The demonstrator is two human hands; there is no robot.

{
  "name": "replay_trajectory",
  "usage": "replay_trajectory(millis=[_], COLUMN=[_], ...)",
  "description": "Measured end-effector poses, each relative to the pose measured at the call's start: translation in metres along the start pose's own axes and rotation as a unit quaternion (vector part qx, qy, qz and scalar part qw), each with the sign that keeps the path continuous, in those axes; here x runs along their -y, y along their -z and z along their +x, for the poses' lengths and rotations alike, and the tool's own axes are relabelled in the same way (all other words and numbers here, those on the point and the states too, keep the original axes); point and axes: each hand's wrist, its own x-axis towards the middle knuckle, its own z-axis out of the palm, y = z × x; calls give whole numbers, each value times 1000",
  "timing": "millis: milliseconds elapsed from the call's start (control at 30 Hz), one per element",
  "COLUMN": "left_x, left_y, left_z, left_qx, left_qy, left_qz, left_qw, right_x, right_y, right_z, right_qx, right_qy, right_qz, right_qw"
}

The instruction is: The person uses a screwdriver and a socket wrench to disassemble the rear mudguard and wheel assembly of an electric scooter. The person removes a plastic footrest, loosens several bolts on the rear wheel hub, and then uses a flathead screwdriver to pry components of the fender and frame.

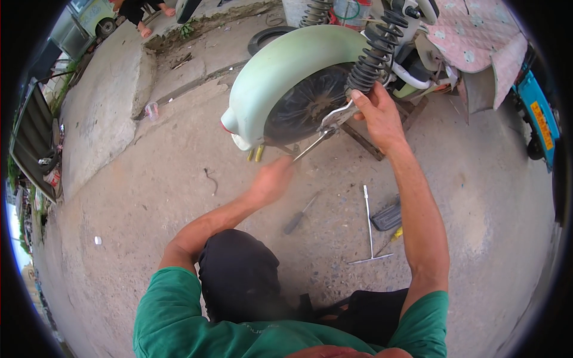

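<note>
Head view: wheel (304, 106)

I log, left to right: left hand (271, 181), blurred, fingers curled round a metal tool (310, 147); its tip at the bracket (338, 117) beside the wheel; right hand (380, 116), fingers pinching the base of the shock absorber (373, 58).

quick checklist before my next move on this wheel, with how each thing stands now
1. Left hand on tool: ok, holding its near end, though blurred.
2. Tool properly seated: cannot tell; its far end meets the bracket, fit too small to see.
3. Right hand clear of tool: ok, at the shock's lower end.
4. Loose tools off the ground: not ok; screwdriver and T-bar lie there.
</note>
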Motion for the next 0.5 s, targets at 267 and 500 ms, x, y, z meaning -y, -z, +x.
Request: replay_trajectory(millis=[267, 500], left_x=[-20, -23], left_y=[27, 32], left_z=[10, 13], left_qx=[43, 64], left_qy=[19, 44], left_qz=[50, 36], left_qw=[998, 996], right_x=[4, 3], right_y=[2, 0], right_z=[-2, -3], right_qx=[-1, -3], right_qy=[0, 2], right_qz=[-21, -36], right_qw=[1000, 999])
